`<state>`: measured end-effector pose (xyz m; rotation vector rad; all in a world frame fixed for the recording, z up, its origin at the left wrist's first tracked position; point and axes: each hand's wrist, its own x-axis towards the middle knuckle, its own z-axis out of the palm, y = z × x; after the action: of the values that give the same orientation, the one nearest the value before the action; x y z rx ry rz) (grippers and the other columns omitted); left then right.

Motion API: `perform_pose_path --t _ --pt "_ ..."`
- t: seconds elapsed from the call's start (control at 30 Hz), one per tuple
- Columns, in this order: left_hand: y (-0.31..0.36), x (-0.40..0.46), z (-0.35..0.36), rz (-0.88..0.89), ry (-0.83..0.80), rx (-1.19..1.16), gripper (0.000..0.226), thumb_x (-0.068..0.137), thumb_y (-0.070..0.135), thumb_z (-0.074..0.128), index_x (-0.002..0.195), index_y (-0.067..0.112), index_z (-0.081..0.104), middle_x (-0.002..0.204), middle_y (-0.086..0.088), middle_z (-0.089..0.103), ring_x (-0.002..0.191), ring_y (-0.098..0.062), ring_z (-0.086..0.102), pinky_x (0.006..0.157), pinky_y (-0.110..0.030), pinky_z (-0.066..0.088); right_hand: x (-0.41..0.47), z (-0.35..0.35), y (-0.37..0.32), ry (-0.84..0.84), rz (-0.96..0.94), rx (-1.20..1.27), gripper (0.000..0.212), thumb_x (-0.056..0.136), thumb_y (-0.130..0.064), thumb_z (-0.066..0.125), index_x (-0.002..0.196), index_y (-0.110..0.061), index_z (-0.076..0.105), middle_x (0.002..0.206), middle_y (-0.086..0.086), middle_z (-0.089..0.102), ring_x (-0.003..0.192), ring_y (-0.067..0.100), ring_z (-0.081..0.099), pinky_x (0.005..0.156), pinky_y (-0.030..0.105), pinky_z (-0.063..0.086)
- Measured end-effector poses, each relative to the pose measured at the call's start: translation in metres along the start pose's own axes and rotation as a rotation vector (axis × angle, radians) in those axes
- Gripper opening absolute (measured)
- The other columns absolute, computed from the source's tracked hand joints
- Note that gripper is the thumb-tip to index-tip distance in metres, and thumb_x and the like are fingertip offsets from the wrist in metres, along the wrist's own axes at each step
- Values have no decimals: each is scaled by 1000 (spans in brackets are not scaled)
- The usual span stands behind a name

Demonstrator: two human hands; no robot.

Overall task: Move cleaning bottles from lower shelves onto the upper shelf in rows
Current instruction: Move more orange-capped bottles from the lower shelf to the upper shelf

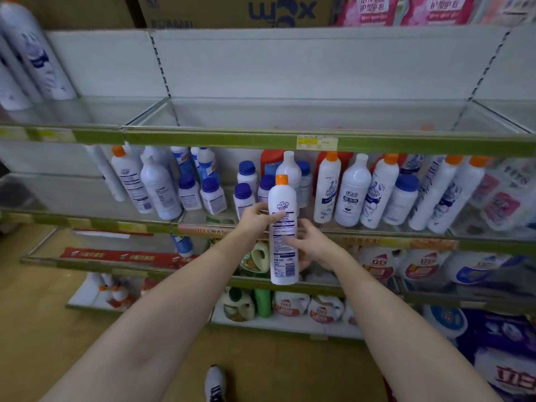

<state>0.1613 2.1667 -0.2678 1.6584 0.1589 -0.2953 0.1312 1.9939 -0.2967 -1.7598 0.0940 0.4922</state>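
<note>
Grip: left hand [256, 217] and right hand [309, 245] both clamped round the white bottle [282, 230], left high on the label, right lower down.
Upper shelf [290, 140]: green-edged, above the hands.
Middle shelf [362, 236]: crowded with white cleaning bottles [352, 191], orange and blue caps.
White bottle: upright, orange cap, held in front of the middle shelf.
Price tag [317, 142]: yellow, on the upper shelf's edge.

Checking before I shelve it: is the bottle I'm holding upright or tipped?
Upright: the held bottle has its orange cap on top.
</note>
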Motion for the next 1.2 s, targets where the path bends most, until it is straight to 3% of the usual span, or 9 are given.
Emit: perform_pose_path --t 0.07,0.13,0.37,0.5,0.7,0.97,1.13,1.2 --pt "0 -10 3 -13 34 -15 37 87 22 77 118 9 62 104 -7 71 91 -24 72 67 -34 58 -5 2 4 -75 20 18 65 85 -24 82 131 -40 38 125 3 68 112 27 67 85 52 58" --pt "1 -16 5 -38 52 -30 38 88 22 76 121 8 61 103 -7 72 90 -24 71 66 -35 58 -8 2 8 -100 16 17 70 83 -19 83 132 -39 38 122 3 70 109 27 69 83 52 60" --pt "11 -16 5 -133 93 -20 48 89 45 72 119 10 63 104 -8 73 93 -28 70 68 -37 55 -11 1 13 -83 1 15 73 76 -20 89 132 -36 45 120 1 72 108 25 70 88 57 58" --pt "16 -11 8 -152 115 32 52 87 48 73 117 7 64 101 -9 74 90 -30 71 75 -42 60 -13 -3 10 -85 22 19 69 78 -22 87 130 -38 44 119 2 73 109 26 70 91 58 57" --pt "18 -10 13 -160 90 35 53 91 47 68 125 8 59 101 -8 73 88 -27 70 67 -38 57 -11 -6 9 -63 25 11 70 78 -21 87 136 -34 49 118 2 73 110 30 69 92 63 55" --pt "16 -13 12 -153 97 35 53 95 44 64 134 12 51 106 -7 70 96 -26 67 79 -46 58 -11 -8 13 -67 39 9 47 77 -27 88 103 -57 64 113 -4 76 113 29 68 96 62 53" --pt "14 -15 16 -138 112 44 56 92 47 66 133 10 54 108 -8 71 99 -26 68 88 -49 58 -17 -10 13 -52 62 -13 58 77 -29 88 124 -50 60 115 -5 76 113 27 67 97 61 52" --pt "12 -12 18 -161 146 29 58 90 48 69 127 5 55 104 -7 70 94 -24 67 80 -45 58 -19 -10 12 -46 55 -23 61 79 -27 86 132 -43 59 112 -6 76 110 26 69 95 61 53"
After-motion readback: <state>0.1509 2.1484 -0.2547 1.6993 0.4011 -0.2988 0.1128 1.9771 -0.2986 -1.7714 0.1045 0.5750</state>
